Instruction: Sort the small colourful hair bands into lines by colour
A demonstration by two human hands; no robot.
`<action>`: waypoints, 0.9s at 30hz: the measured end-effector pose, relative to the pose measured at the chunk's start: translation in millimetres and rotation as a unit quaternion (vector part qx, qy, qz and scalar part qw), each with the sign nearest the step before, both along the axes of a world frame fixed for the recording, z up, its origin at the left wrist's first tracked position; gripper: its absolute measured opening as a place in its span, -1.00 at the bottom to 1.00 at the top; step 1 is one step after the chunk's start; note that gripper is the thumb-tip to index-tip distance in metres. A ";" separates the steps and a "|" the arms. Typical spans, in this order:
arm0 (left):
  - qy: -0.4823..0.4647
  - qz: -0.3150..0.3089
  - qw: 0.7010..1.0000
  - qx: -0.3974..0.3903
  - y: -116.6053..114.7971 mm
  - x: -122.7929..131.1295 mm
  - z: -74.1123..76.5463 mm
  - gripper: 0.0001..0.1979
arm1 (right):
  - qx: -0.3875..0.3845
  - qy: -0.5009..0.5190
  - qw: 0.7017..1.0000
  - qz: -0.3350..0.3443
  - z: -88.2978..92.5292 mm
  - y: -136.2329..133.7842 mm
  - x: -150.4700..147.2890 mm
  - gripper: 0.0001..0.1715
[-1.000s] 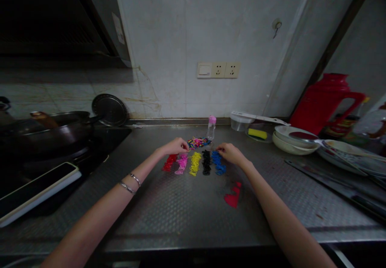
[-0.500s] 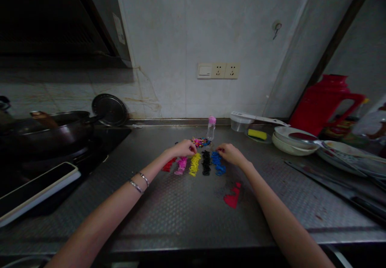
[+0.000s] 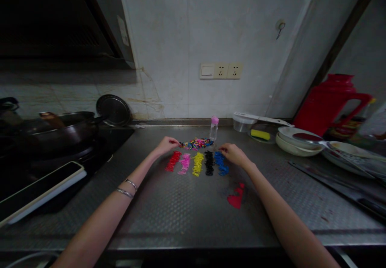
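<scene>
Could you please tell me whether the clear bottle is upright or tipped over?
Upright: the clear bottle stands beside the multicolored pile, with its pink top uppermost.

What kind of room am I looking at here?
Most likely a home kitchen: a wok sits on the stove at the left, a range hood hangs above it, and bowls stand on the metal counter.

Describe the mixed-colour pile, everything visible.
The mixed-colour pile is a low, loose heap of small pieces, seemingly rubbery bands, with pink, yellow, blue and black among the colours. It lies on the metal counter, spread sideways behind the single-colour rows, near the pink-capped bottle. The left hand is at its left end; contact is unclear.
</scene>
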State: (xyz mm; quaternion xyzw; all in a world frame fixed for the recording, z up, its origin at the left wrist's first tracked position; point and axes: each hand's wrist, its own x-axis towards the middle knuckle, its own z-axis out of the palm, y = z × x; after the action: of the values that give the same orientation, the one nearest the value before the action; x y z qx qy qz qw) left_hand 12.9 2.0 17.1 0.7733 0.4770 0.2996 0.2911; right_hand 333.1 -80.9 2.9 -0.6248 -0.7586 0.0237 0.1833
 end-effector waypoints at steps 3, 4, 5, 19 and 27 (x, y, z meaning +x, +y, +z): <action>-0.041 0.071 0.996 -0.029 0.9 -12.4 -2.0 -0.75 | 0.017 0.015 1.000 -0.004 -0.7 0.5 -2.4 -0.66; -0.053 0.086 0.994 -0.043 1.0 -15.6 -3.5 -0.74 | 0.021 0.022 1.000 -0.003 -0.4 1.6 -3.5 -0.66; -0.064 0.095 0.992 -0.056 1.2 -18.2 -5.4 -0.72 | 0.025 0.027 0.999 -0.002 0.3 3.4 -4.7 -0.66; -0.088 0.103 0.986 -0.097 10.9 -26.3 -25.3 -0.72 | -0.012 -0.015 0.999 0.030 -2.5 67.2 -26.0 -0.59; -0.072 0.104 0.988 -0.090 8.8 -25.5 -23.8 -0.72 | -0.014 -0.032 0.999 0.020 -12.2 78.5 -29.4 -0.59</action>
State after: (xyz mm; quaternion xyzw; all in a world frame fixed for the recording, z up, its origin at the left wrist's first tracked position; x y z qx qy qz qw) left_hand -12.6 10.8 -6.8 0.6666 0.5577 0.3390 0.3602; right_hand 303.7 -2.4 -9.3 -0.6128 -0.7757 0.0179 0.1497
